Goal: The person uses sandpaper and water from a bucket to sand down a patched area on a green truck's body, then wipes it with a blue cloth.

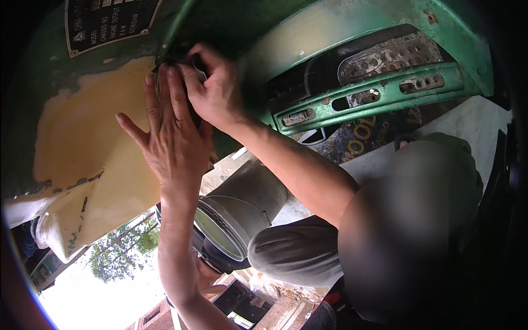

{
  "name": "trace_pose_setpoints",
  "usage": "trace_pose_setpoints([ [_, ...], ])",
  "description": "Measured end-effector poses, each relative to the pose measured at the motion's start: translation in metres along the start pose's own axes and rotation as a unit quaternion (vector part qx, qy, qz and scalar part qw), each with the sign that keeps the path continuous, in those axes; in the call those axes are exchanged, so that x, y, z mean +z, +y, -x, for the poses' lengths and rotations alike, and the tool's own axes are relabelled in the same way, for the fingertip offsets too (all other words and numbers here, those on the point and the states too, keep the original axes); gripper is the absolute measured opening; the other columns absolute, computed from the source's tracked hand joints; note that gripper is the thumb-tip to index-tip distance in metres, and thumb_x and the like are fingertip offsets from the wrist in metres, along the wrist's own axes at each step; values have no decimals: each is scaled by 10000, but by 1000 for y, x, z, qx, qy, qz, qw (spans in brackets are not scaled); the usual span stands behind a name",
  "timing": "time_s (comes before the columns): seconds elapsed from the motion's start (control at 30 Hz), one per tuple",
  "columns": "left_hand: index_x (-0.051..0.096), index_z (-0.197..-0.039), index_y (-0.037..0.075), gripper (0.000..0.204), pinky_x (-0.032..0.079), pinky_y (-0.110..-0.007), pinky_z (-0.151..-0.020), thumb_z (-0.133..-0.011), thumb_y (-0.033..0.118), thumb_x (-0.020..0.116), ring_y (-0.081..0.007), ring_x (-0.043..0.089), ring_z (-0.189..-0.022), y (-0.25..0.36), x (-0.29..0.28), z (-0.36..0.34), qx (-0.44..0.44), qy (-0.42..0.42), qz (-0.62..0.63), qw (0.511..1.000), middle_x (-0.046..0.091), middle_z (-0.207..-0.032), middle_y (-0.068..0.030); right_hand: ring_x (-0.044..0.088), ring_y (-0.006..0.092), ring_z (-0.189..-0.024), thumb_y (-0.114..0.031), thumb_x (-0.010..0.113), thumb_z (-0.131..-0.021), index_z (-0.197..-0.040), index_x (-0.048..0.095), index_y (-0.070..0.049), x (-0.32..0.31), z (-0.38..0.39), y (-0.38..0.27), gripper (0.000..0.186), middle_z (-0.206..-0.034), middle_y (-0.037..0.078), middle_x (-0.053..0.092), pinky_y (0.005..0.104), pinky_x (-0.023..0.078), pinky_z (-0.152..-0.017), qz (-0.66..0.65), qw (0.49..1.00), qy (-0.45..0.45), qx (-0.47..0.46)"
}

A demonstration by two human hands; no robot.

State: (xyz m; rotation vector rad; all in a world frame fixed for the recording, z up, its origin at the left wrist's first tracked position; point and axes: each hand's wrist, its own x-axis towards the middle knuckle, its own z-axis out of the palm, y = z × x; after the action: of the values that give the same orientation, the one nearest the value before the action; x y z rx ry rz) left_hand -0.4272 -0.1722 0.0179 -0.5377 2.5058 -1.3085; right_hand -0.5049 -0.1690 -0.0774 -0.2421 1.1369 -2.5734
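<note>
My left hand (171, 129) reaches up with its fingers stretched out and spread. Its fingertips rest at the upper right edge of a yellowish putty patch (91, 124) on a dark green metal panel (41, 71). Close against those fingertips, my right hand (219, 91) is bent round a folded dark sheet (201, 69) with a pale face, perhaps sandpaper. Most of this sheet is hidden by the fingers and by shadow. The right forearm comes in from the right, the left one from below.
A black data plate (113, 25) sits above the patch. At right is a slotted green metal step (368, 99). Below stands a grey bucket (250, 190) with a wire handle, beside a knee in grey trousers (297, 250). A dark cap (456, 151) and a blurred area occupy the right.
</note>
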Motion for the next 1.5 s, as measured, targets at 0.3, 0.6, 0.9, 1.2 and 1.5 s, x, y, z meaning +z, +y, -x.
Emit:
trace_pose_setpoints([
  [0.3, 238, -1639, 132, 948, -19, -702, -1215, -869, 391, 725, -218, 255, -1566, 5, -54, -5, -194, -101, 343, 913, 368, -1652, -21, 684, 238, -628, -65, 700, -906, -960, 669, -3, 3, 15, -5, 87, -758, 157, 702, 353, 518, -594, 62, 997, -45, 29],
  [0.6, 170, -1644, 72, 989, 84, -723, -1201, -879, 343, 735, -305, 226, -1571, -4, -8, 8, -13, 71, 123, 990, 335, -1663, -89, 638, 83, -675, -100, 788, -893, -924, 693, 4, 1, -6, -17, 144, -802, 66, 749, 268, 521, -632, 0, 999, -1, 33],
  [0.9, 235, -1613, 21, 921, 158, -646, -1228, -901, 333, 727, -359, 245, -1558, -8, -36, 29, -38, 42, 220, 974, 392, -1621, -152, 632, 84, -658, -164, 848, -851, -917, 725, 7, -10, -27, -35, 221, -789, 41, 750, 276, 521, -625, 69, 997, 7, -23],
  [1.2, 655, -1312, 42, 500, 444, -520, -1121, -819, 67, 732, -384, 557, -1356, -18, -57, 139, -12, 118, 353, 928, 620, -1413, -196, 769, 283, -802, -209, 809, -845, -971, 753, -7, -4, 7, -29, 245, -884, 150, 775, 358, 588, -729, 234, 960, -153, -6],
  [1.5, 674, -1118, -56, 201, 557, -320, -746, -992, 97, 643, -168, 697, -859, 32, 23, 435, -591, -46, 539, 598, 730, -959, -93, 681, 65, -808, -124, 740, -957, -1123, 700, 15, -11, 2, -94, 220, -953, 22, 758, 234, 552, -718, 84, 895, -436, 41],
])
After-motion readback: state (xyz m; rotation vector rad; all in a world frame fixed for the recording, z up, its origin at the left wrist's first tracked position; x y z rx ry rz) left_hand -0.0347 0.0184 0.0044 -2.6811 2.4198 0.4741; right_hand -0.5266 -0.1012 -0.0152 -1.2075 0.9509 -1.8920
